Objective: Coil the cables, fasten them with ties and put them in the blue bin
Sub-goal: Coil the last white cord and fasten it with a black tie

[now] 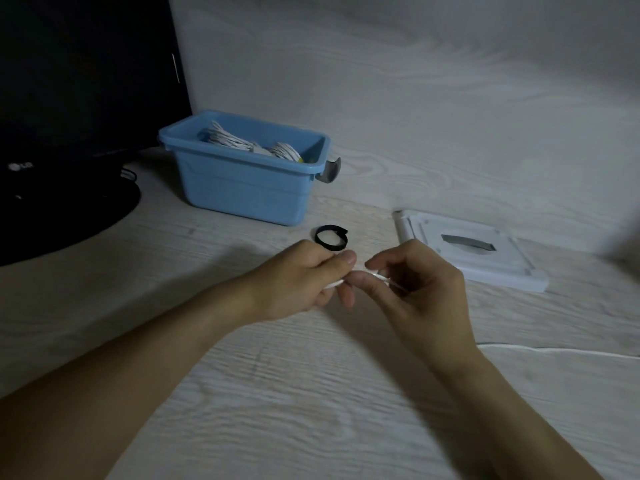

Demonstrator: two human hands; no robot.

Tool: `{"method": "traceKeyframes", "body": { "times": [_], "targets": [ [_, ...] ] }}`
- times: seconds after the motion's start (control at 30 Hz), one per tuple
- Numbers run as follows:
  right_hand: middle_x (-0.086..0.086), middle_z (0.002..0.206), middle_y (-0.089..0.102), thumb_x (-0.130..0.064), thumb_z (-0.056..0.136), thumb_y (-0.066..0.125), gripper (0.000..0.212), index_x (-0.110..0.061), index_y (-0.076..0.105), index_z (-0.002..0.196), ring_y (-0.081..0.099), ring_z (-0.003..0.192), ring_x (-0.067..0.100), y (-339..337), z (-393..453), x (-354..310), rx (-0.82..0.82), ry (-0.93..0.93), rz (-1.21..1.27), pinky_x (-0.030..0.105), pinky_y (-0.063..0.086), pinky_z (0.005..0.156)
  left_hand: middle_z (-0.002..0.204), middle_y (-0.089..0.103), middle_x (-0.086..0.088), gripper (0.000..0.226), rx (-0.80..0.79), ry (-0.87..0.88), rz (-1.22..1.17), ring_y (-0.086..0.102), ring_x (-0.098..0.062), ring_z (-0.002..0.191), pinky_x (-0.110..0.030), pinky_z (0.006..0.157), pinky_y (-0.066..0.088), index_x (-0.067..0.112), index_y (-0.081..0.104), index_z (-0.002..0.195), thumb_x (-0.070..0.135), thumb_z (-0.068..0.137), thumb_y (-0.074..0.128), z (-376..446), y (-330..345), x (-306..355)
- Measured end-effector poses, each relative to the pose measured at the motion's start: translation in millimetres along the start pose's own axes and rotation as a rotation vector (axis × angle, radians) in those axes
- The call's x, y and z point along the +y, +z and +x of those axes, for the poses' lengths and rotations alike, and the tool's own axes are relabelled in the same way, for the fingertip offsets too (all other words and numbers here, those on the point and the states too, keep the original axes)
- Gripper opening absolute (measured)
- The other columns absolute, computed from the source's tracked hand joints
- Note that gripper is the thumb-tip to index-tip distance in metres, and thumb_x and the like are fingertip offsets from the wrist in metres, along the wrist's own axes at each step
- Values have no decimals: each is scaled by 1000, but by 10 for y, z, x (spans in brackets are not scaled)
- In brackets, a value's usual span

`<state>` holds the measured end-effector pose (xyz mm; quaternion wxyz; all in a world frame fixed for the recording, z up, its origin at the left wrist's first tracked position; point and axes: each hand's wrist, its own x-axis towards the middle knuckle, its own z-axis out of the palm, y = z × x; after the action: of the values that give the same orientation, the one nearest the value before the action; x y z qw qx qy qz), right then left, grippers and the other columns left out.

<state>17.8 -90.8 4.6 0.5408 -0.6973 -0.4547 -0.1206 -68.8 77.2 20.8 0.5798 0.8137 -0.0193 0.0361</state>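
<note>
Dim pale wood-grain desk and wall

Thin white cable pinched between both hands, trailing to 3 o'clock. Black looped fastening tie flat at 12 o'clock of hands. Blue plastic bin upright at 11 o'clock, holding coiled white cables.

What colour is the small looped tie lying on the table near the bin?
Black. The small looped tie shows best in the head view.

Both hands pinching, fingertips together
</note>
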Motion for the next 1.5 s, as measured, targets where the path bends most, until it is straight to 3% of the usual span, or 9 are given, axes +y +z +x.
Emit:
{"method": "traceKeyframes", "body": {
  "times": [0.17,0.4,0.57,0.8,0.9,1.0,1.2,1.33,1.5],
  "targets": [
    [-1,76,63,-25,87,75,12,-23,65,81,55,62,21,48,11,16,9,-38,-23,35,45,56,45,30,7,47,-39,-12,-98,23,-5,37,-20,39,21,2,58,76,38,100,39,19,-17,-8],
    [-5,86,59,-16,94,62,9,-24,62,93,56,75,10,75,34,54,43,-87,-103,16,41,67,54,34,6,29,-136,-12,-276,29,-9,48,-27,50,25,12,53,76,30,97,45,33,-59,-55],
    [-11,87,54,-18,99,53,21,-35,59,108,56,70,13,34,35,124,-47,-10,-82,18,42,63,49,28,9,28,-140,-52,-619,19,-4,40,-19,36,18,15,47,68,28,92,42,38,-184,-66],
    [-15,80,63,-18,96,63,15,-32,64,93,55,64,8,-26,29,148,-146,159,-112,16,42,59,46,21,9,37,349,10,-1130,18,-6,36,-20,35,17,20,40,62,24,98,34,74,-401,41],
    [-26,86,63,-14,99,57,33,-43,64,113,62,78,3,25,-40,97,-432,94,-178,11,45,69,49,26,8,41,574,-6,-1184,22,-8,40,-20,39,26,19,44,67,26,105,31,147,-403,-22],
    [-35,93,57,-11,97,55,45,-35,57,135,59,86,-8,120,-112,72,-610,3,-281,13,45,79,55,32,6,35,681,-20,-1267,29,-9,45,-21,52,34,15,50,79,28,106,33,192,-407,-13],
    [-36,77,58,-21,100,54,33,-26,61,132,57,73,-13,175,-127,-40,-625,-8,-174,6,39,70,61,46,2,30,747,-15,-998,45,-11,54,-26,62,45,10,55,87,25,106,37,221,-330,-40],
    [-19,82,65,-14,99,56,29,-23,66,124,62,73,1,156,-130,-42,-587,4,-121,14,44,70,62,55,1,22,683,47,-366,53,-18,65,-33,68,47,11,62,91,13,104,44,204,-213,-116],
    [-23,84,63,-11,98,58,21,-23,71,110,60,72,-2,134,-112,-61,-379,48,-8,9,40,68,63,60,8,19,326,141,144,56,-5,61,-20,63,46,14,63,88,7,100,50,117,-110,-138]
  ]
}}
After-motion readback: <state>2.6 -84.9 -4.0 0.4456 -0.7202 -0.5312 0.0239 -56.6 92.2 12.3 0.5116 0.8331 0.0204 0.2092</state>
